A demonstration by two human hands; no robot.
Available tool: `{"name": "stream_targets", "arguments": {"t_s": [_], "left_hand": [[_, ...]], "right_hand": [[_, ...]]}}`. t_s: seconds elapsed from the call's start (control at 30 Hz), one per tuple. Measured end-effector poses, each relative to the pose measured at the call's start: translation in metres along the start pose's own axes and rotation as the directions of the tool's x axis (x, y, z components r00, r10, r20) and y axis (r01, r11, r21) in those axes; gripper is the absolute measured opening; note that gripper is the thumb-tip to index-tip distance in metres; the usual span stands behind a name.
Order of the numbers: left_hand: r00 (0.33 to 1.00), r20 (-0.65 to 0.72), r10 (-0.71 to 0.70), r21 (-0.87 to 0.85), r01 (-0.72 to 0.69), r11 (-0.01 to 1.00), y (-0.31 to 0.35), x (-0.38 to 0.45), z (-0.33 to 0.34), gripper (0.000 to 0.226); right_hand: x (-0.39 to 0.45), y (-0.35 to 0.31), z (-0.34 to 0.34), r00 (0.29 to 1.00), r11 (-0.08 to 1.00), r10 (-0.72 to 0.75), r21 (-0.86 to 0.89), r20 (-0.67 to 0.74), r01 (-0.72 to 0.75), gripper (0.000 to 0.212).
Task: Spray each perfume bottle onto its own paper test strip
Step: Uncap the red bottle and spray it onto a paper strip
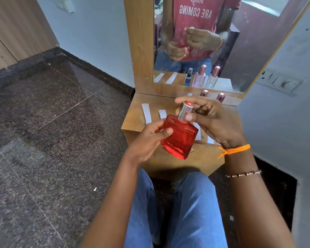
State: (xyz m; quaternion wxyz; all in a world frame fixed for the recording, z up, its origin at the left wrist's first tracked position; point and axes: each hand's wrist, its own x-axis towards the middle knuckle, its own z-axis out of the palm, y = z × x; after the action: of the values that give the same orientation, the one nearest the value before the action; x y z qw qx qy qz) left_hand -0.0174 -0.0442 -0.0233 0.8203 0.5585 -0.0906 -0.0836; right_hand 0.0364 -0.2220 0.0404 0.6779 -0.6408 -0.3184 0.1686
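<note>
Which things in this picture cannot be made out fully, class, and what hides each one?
- Head view: the bottles at the back of the shelf show only caps; the right hand covers them.
- Head view: two strips are mostly hidden by the red bottle and right hand.
- Head view: the red bottle's spray nozzle is under its silver cap.

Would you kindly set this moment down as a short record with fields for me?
held item: red perfume bottle, tilted, above the wooden shelf
left hand: grips the bottle's body
right hand: fingers around the silver cap, cap on
paper test strips: one fully visible, another partly behind the bottle, more partly hidden under the right hand
other bottles: two pink caps at the shelf's back by the mirror
spraying: not yet begun
</note>
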Motion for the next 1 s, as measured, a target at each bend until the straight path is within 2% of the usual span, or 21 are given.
{"name": "stream_targets", "arguments": {"t_s": [0.07, 0.1, 0.17, 0.23, 0.3, 0.4, 0.53, 0.63, 0.7, 0.77, 0.83, 0.9, 1.0], "left_hand": [[0.987, -0.137, 0.082, 0.104, -0.068, 0.992, -0.002, 0.002, 0.005, 0.033], [0.967, -0.214, 0.138, 0.166, -0.103, 0.981, -0.003, 0.004, 0.007, 0.028], [0.915, -0.329, 0.235, 0.288, -0.14, 0.948, -0.004, 0.007, 0.012, 0.025], [0.882, -0.375, 0.287, 0.391, -0.13, 0.911, -0.006, 0.011, 0.014, 0.025], [0.886, -0.362, 0.291, 0.43, -0.118, 0.895, -0.007, 0.012, 0.014, 0.027], [0.929, -0.285, 0.234, 0.355, -0.125, 0.927, -0.007, 0.011, 0.009, 0.025], [0.981, -0.157, 0.115, 0.164, -0.089, 0.982, -0.001, 0.009, -0.001, 0.029], [0.995, -0.09, 0.029, 0.075, -0.023, 0.997, -0.002, 0.005, -0.002, 0.04], [0.997, -0.08, 0.015, 0.078, -0.009, 0.997, -0.001, 0.005, -0.005, 0.029], [0.996, -0.088, 0.017, 0.09, -0.009, 0.996, -0.001, 0.005, -0.005, 0.023], [0.987, -0.158, 0.043, 0.133, -0.022, 0.991, -0.001, 0.005, -0.003, 0.027], [0.969, -0.234, 0.083, 0.178, -0.041, 0.983, -0.003, 0.006, 0.0, 0.031], [0.946, -0.301, 0.118, 0.212, -0.054, 0.976, -0.008, 0.006, 0.005, 0.031]], "right_hand": [[-0.001, 0.001, -0.003, 1.0, 0.999, 0.023, -0.038, -0.018, -0.024, 0.039], [-0.002, 0.001, -0.003, 0.997, 0.996, 0.028, -0.085, -0.075, -0.035, 0.039], [-0.001, 0.005, 0.003, 0.962, 0.978, 0.01, -0.199, -0.273, -0.066, 0.038], [0.002, 0.011, 0.015, 0.881, 0.958, -0.047, -0.273, -0.471, -0.094, 0.036], [0.004, 0.012, 0.024, 0.832, 0.95, -0.086, -0.296, -0.548, -0.097, 0.031], [0.003, 0.009, 0.02, 0.88, 0.973, -0.074, -0.226, -0.469, -0.038, 0.029], [0.002, 0.002, 0.006, 0.977, 0.992, -0.06, -0.12, -0.204, 0.036, 0.032], [0.005, 0.001, -0.001, 0.999, 0.999, -0.026, -0.044, -0.028, 0.025, 0.03], [0.006, 0.003, -0.004, 1.0, 0.999, -0.017, -0.03, 0.013, 0.017, 0.03], [0.006, 0.007, -0.006, 1.0, 1.0, 0.003, 0.021, 0.019, -0.003, 0.032], [0.004, 0.008, -0.006, 1.0, 0.999, 0.029, 0.022, -0.008, -0.029, 0.034], [0.002, 0.009, -0.003, 0.996, 0.994, 0.033, -0.097, -0.083, -0.041, 0.035], [0.0, 0.012, 0.011, 0.957, 0.951, -0.023, -0.301, -0.289, -0.068, 0.035]]}}
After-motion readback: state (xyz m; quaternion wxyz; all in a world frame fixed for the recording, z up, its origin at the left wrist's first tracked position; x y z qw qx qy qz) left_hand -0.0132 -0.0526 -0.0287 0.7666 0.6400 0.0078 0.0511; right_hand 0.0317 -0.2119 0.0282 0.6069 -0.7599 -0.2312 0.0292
